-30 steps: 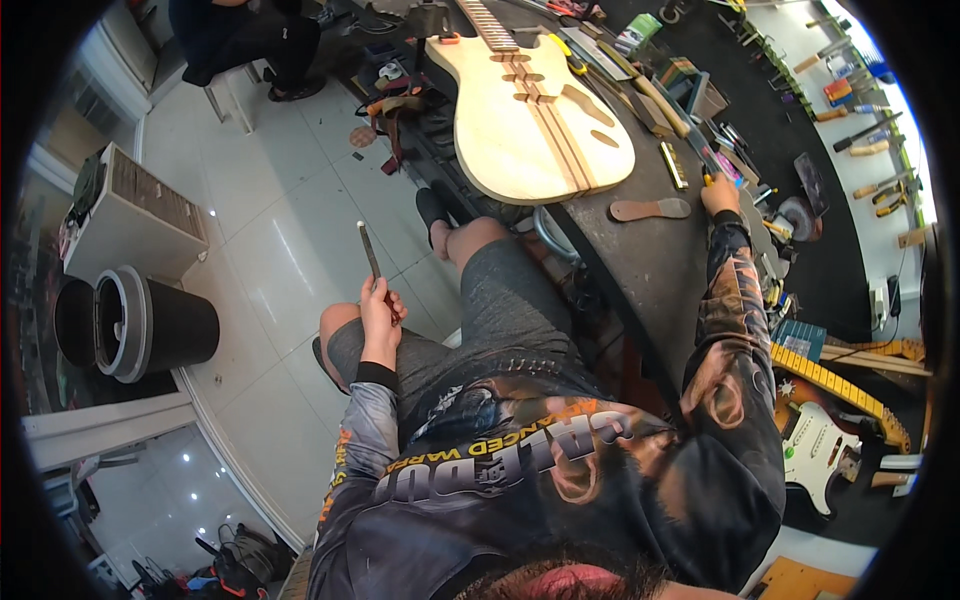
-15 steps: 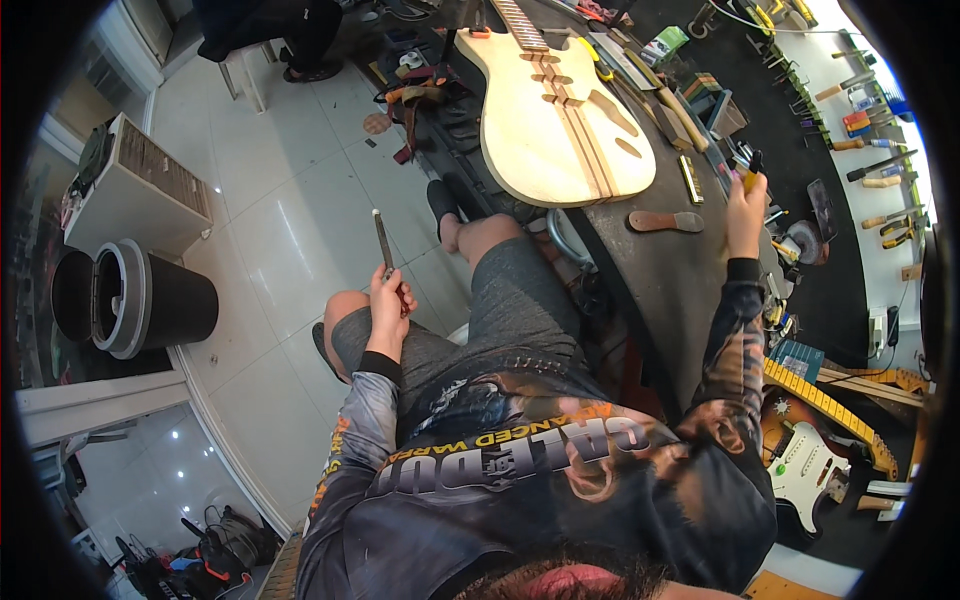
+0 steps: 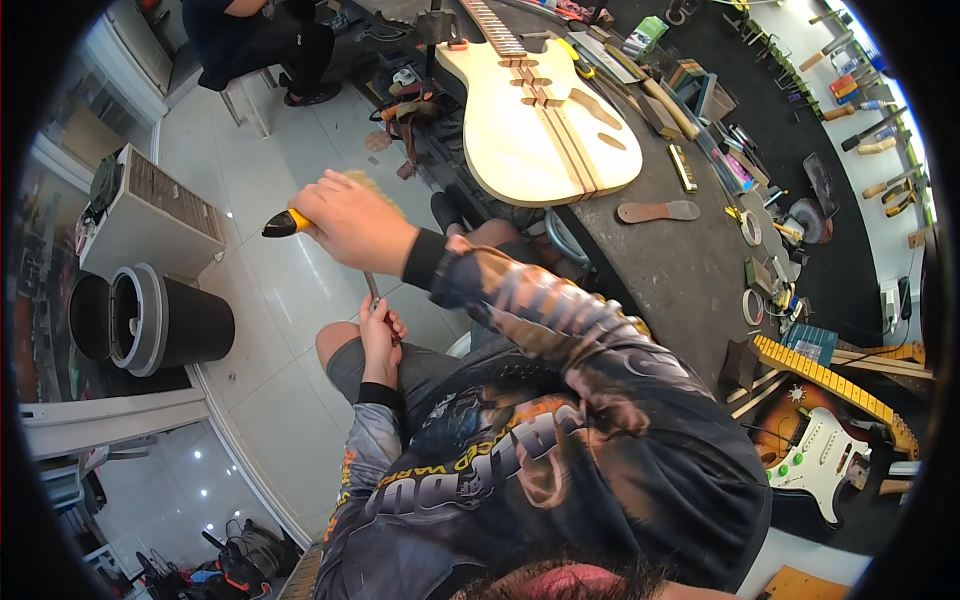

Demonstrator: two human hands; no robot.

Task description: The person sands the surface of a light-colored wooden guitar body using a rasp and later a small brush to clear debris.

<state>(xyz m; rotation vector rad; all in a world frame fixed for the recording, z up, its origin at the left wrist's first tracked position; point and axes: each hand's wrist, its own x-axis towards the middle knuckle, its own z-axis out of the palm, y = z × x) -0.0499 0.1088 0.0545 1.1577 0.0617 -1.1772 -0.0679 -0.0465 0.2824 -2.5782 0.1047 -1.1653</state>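
Since half a second ago, your right hand point(image 3: 352, 222) had left the far right edge of the workbench point(image 3: 690, 270) and swung across your body to the left, ending above your left hand point(image 3: 378, 335). Your right hand was closed in a fist around a brush point(image 3: 290, 221) with a yellow-and-black handle; the handle end poked out to the left of your knuckles and pale bristles showed just beyond the fist on its far side. Your left hand stayed low by your knee, closed around a thin dark tool point(image 3: 372, 290) whose shaft stood up toward the right fist; whether shaft and brush touched, you could not tell. Both hands were over the white tiled floor point(image 3: 260, 290), well to the left of the workbench. On the far part of the bench lay an unfinished pale guitar body point(image 3: 540, 130), with hand tools scattered to its right. A black cylindrical bin point(image 3: 150, 320) stood on the floor to your left, and a sunburst electric guitar point(image 3: 820, 450) rested near your right side.
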